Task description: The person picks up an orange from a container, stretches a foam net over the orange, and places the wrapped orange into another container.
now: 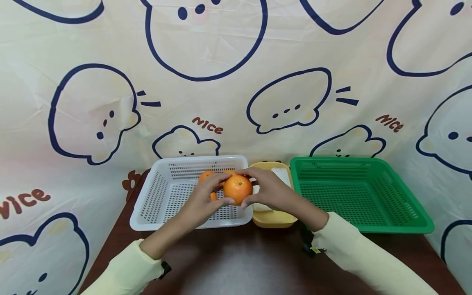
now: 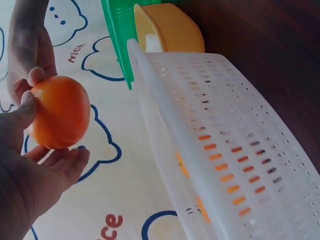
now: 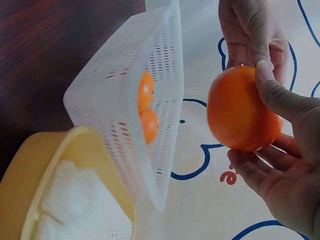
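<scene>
pale sleeves [image 1: 127,268] lie nearest us in the head view, and beyond them our left hand [image 1: 200,201] and right hand [image 1: 274,190] are both clamped on one orange [image 1: 237,190]. we see it over the right end of the white basket [image 1: 141,209], where other oranges [image 1: 205,175] lie; the yellow tub [image 1: 274,220], with white padding [image 1: 282,175] in it, stands just beside, and the green basket [image 1: 372,228] is on its far side. from the left wrist, the orange shows apart from the white basket, our left thumb on it and fingers beneath; we judge that under-support worth keeping. from the right wrist, our right thumb presses the skin while fingers cup below. we would keep pressure light and even from both sides, since smooth, round fruit could slip or bruise.
</scene>
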The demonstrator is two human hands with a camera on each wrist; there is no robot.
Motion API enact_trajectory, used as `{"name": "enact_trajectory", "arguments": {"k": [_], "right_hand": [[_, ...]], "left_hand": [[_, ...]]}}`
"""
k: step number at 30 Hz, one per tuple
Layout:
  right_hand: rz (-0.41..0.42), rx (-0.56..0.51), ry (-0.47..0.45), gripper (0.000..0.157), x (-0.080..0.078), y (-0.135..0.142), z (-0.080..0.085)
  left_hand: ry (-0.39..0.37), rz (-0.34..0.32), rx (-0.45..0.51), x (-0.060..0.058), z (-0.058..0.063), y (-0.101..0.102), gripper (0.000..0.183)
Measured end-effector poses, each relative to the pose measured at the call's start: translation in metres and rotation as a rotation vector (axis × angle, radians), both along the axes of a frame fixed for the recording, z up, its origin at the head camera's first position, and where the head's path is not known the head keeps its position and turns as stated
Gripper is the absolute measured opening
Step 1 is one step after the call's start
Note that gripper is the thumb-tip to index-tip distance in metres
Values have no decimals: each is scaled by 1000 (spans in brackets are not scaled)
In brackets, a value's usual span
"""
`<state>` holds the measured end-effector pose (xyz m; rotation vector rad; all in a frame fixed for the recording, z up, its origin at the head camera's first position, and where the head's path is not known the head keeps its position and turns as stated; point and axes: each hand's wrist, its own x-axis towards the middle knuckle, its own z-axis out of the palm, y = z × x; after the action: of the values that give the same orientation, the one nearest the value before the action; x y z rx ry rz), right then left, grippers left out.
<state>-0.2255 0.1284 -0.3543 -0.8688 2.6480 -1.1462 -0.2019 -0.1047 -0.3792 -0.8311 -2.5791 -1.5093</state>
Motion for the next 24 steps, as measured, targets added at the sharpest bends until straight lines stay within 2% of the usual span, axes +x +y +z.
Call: {"name": "enact_trajectory", "arguments": {"k": [3, 8, 11, 17, 20, 24], "right_hand": [[3, -11, 42, 86, 5, 7, -2], [-9, -11, 68, 83, 13, 21, -6], [-3, -16, 64, 80, 18, 30, -8], [7, -13, 25, 78, 26, 50, -15], [1, -6, -3, 79, 30, 59, -19], [-20, 22, 4, 78, 36, 68, -24]], "left_hand": [[23, -28, -30, 1, -2, 6, 71], [-48, -19, -15, 9, -7, 19, 73], [-71, -24, 2, 13, -10, 28, 73], [-60, -47, -24, 20, -18, 42, 71], [-68, -71, -20, 22, -20, 48, 69], [-77, -112, -2, 23, -25, 56, 66]]}}
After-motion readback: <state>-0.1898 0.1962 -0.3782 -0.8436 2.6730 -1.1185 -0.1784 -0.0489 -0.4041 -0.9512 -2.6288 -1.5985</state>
